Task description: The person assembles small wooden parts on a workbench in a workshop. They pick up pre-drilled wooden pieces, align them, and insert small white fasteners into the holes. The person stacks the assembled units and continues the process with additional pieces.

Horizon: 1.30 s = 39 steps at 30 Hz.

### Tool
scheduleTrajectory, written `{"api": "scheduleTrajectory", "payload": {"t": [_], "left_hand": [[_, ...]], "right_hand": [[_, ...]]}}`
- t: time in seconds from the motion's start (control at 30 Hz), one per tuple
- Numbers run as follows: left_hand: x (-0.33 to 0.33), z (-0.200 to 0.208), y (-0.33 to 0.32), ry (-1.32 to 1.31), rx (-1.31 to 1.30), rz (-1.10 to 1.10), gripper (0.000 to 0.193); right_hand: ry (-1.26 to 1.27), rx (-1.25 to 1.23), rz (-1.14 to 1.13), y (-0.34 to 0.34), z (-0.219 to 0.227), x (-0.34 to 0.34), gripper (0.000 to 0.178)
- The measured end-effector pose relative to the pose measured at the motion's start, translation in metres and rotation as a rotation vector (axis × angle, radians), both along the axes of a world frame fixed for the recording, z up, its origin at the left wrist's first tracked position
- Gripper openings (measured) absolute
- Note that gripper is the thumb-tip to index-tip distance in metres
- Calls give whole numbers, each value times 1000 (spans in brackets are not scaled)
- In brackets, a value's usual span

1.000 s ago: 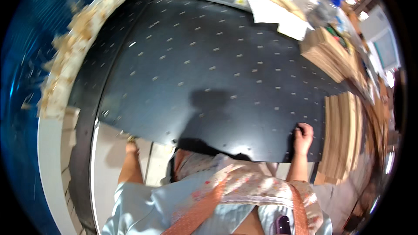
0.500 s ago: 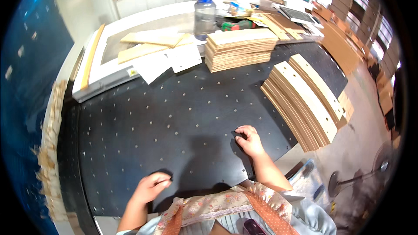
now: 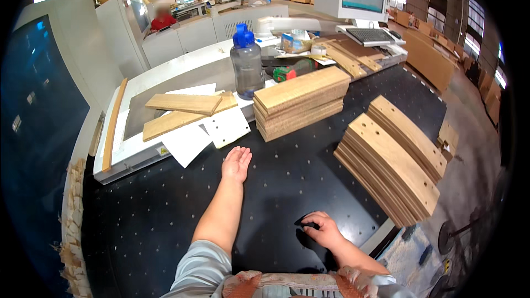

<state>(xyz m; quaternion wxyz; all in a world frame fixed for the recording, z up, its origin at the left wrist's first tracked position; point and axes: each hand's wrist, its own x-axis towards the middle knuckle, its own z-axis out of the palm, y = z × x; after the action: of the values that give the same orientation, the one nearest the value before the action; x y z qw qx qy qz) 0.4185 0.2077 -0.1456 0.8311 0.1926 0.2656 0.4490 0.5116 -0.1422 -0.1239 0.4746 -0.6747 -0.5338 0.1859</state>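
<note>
Left hand open, bare, reaching far toward the white sheet; right hand nearer, loosely curved, no hold visible. Holes already show in the top boards of the right-hand stacks, none on top of the far stack: looks part done. Black table gives room left and between hands; right edge tight beside the holed boards.

left hand moved forward, uncurled, now near the white sheet, view tilted upward
</note>
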Motion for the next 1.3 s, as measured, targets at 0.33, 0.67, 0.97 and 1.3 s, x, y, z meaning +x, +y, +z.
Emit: {"api": "scheduleTrajectory", "payload": {"t": [0.33, 0.67, 0.97, 1.3], "left_hand": [[40, -19, 41, -196, 61, 89, 28], [33, 2, 38, -232, 114, 103, 27], [36, 12, 28, -200, 206, 142, 23], [41, 12, 31, 8, 325, 271, 23]], "right_hand": [[-225, 308, 106, 199, 30, 36, 20], [-451, 487, -96, 337, 44, 21, 16], [-464, 352, -44, 342, 42, 34, 13], [-727, 360, -27, 344, 48, 32, 7]]}}
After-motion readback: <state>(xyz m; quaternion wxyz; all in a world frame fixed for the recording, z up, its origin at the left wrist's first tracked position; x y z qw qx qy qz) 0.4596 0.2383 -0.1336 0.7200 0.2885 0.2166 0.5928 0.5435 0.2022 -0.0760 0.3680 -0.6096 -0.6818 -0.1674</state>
